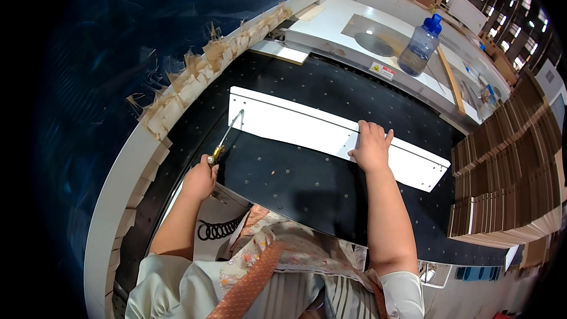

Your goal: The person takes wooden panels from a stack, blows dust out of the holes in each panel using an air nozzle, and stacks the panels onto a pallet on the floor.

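A long white board with a dark groove along its far side and small holes near its ends lies slantwise on a black studded work surface. My right hand grips the board right of its middle, fingers over the far edge and thumb at the near side. Closed in my left hand is an air blow gun with a brass-coloured body and a long thin metal nozzle. Its tip meets or hovers just over a hole near the board's left end; I cannot tell which.
A coiled black hose hangs below my left wrist. Stacked brown-edged boards stand at the right. A blue-capped water bottle sits on the white machine top beyond. Torn tape lines the curved left rail.
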A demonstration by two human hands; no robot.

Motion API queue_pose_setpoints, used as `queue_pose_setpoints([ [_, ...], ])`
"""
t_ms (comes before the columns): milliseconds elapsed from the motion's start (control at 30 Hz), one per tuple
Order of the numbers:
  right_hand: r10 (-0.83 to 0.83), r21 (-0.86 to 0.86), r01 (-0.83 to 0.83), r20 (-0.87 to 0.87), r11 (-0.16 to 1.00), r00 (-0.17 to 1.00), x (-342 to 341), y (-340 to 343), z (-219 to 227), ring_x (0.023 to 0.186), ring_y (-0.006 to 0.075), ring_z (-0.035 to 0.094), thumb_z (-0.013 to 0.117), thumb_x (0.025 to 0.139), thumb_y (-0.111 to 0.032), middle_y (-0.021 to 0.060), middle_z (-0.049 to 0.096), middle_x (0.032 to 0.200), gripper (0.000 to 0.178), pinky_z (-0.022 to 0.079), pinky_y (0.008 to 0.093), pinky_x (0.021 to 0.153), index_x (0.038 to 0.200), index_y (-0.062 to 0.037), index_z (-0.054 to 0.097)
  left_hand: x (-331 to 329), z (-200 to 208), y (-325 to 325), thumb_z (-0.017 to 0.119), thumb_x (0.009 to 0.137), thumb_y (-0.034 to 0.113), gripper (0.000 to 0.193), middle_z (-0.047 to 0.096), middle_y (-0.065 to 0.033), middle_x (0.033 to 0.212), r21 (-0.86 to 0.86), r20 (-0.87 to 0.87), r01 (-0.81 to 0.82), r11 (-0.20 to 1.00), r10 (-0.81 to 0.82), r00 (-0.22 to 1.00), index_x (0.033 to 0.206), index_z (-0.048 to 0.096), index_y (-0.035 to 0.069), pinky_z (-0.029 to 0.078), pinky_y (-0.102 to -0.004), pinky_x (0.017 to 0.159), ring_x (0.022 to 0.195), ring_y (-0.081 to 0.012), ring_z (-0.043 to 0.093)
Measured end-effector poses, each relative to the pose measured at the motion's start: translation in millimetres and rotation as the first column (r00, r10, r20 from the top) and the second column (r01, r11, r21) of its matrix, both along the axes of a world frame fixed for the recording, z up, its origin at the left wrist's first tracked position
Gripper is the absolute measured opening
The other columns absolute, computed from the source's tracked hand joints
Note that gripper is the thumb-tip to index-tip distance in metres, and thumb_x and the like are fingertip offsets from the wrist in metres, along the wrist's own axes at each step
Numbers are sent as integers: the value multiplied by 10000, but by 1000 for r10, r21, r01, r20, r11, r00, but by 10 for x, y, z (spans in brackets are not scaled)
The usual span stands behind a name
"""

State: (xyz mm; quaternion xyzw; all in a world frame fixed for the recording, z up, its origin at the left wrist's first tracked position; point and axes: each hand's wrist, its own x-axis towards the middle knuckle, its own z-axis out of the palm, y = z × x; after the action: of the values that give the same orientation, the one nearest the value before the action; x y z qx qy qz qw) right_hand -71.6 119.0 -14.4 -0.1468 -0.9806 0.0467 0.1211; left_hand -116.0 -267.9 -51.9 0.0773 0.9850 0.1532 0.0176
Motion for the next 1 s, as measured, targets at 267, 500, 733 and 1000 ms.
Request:
queue_pose_setpoints([
  [267,11,26,-10,-40,1000,999,14,-38,7,1149,254,418,815,538,-156,61,492,1144,744,192,579,1037,1181,-93,447,-114,-22,-26,464,899,278,309,597,-248,763,63,-75,11,998,-7,997,1008,418,-8,455,-491,652,741,-428,575],
  [500,-6,22,6,-19,1000,1000,3,-30,5,1157,249,414,818,531,-155,65,486,1169,759,189,571,1047,1187,-99,440,-56,126,62,459,901,280,303,597,-243,763,89,32,54,995,-57,998,992,425,-7,453,-488,655,740,-423,575],
  [733,-1,23,2,-48,1000,999,15,-36,-28,1159,250,412,814,537,-146,64,483,1170,752,188,577,1043,1186,-102,438,-101,78,27,463,900,282,313,597,-241,774,81,6,26,996,-27,1000,994,427,-14,457,-480,672,762,-416,578],
  [1000,3,32,-2,-51,999,999,17,-33,-22,1160,248,410,811,543,-142,65,480,1175,741,192,579,1039,1182,-101,438,-158,41,-167,471,895,278,324,593,-254,779,97,-40,4,995,0,999,993,437,-29,453,-489,671,770,-419,572],
])
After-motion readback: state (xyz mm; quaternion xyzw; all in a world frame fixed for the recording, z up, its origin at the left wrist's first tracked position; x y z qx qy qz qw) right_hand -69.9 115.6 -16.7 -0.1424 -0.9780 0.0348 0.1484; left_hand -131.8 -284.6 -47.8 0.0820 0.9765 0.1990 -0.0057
